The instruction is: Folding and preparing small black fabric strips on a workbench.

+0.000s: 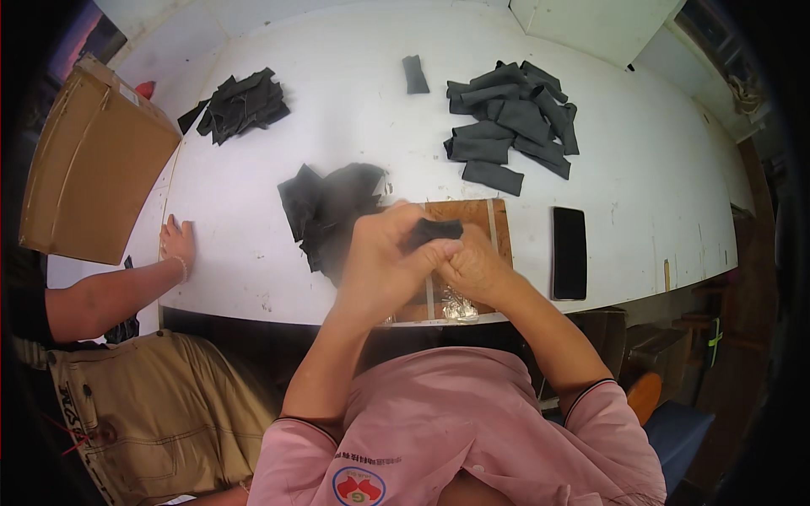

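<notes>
Dark cloth piece (440, 229): visible part's long axis left-to-right, end pointing right; left fingers (403, 218), right fingers (475, 244) pinching it

Place: a small workshop, it seems, for handwork on cloth
Desk (354, 110): broad, white, scuffed and stained, shared by two people
Left pile (240, 105): flat dark cloth pieces, heaped in a batch
Middle pile (325, 207): more of the same dark cloth
Right pile (523, 118): many like-sized dark strips
Board (488, 221): brown, taped, at the desk's near edge
Box (105, 160): big, cardboard, at the left
Co-worker's hand (177, 242): on the same desk
Shirt (456, 396): pink, badged, like workwear
</notes>
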{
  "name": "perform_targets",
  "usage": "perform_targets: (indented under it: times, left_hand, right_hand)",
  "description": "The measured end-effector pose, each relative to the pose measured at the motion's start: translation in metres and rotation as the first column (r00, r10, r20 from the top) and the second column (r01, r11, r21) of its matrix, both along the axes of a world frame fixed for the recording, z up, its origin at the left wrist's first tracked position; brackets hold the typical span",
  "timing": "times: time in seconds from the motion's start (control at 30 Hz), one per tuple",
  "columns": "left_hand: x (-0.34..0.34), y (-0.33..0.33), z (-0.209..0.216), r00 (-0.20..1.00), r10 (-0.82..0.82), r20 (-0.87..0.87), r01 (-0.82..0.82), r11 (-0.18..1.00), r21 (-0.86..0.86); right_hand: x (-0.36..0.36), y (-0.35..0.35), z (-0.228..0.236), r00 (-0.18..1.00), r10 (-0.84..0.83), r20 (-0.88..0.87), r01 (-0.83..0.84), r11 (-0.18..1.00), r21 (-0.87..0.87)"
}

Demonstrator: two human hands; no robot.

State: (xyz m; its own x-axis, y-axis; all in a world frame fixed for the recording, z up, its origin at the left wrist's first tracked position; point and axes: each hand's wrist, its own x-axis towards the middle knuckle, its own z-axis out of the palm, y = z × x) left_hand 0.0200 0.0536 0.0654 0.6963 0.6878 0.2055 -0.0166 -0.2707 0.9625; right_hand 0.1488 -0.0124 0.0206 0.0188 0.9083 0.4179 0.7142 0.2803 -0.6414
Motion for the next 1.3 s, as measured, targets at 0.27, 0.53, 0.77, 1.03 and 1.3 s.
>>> perform_targets:
  times: [0.27, 0.53, 0.77, 1.03, 1.3]
  left_hand:
    - [0.001, 0.003, -0.01, 0.987, 0.079, -0.137, -0.055, 0.983, 0.174]
    - [-0.009, -0.012, -0.003, 0.905, 0.174, 0.389, -0.102, 0.975, -0.198]
    - [-0.016, -0.002, -0.021, 0.669, 0.291, 0.684, 0.256, 0.774, -0.579]
    - [-0.018, 0.001, -0.021, 0.755, 0.277, 0.594, -0.041, 0.924, -0.379]
    - [-0.027, 0.011, 0.002, 0.933, 0.093, 0.349, -0.063, 0.993, -0.097]
  right_hand:
    - [0.0, 0.004, -0.024, 0.998, 0.052, -0.046, -0.05, 0.998, 0.044]
    - [0.001, 0.008, 0.015, 0.996, 0.05, 0.071, -0.043, 0.994, -0.096]
    - [-0.004, 0.012, 0.012, 0.973, 0.104, 0.206, -0.076, 0.987, -0.14]
    - [-0.011, 0.008, -0.001, 0.999, 0.04, 0.03, -0.038, 0.998, -0.04]
    - [-0.007, 0.01, 0.021, 0.987, 0.128, 0.101, -0.109, 0.979, -0.171]
